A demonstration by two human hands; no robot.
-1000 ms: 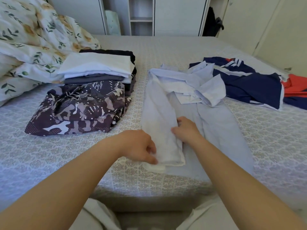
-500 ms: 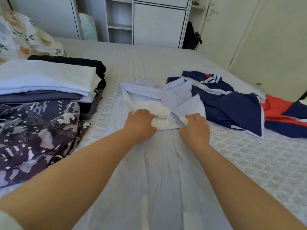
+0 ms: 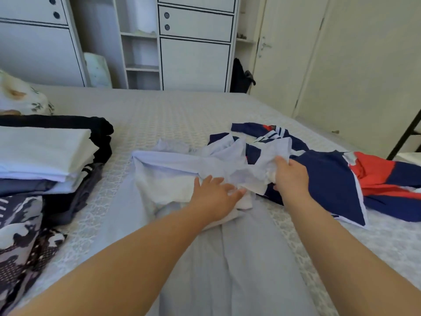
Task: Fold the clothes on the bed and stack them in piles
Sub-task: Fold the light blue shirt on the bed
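The left hand [image 3: 216, 197] lies flat with fingers spread and straight, pressing down on the bunched upper part of a pale blue shirt [image 3: 205, 258]. Just to its right, the right hand [image 3: 290, 176] has its fingers curled round a crumpled fold of the same shirt, lifting that cloth a little off the bed [image 3: 182, 115].

The shirt runs lengthwise down the middle of the bed, its lower part smoothed flat toward the near edge, between the two forearms. Its collar end is rumpled and overlaps the edge of a navy, white and red garment [image 3: 341, 179], which lies unfolded to the right of the shirt, reaching the frame's right side.

Left of the shirt, with a strip of bare patterned bedspread between, stands a stack of folded clothes [image 3: 45, 156], white on top, dark beneath. A camouflage-print garment [image 3: 20, 242] lies against the stack's near side.

Beyond the shirt, the bedspread is open up to the far edge, where white cupboards [image 3: 193, 62] stand.
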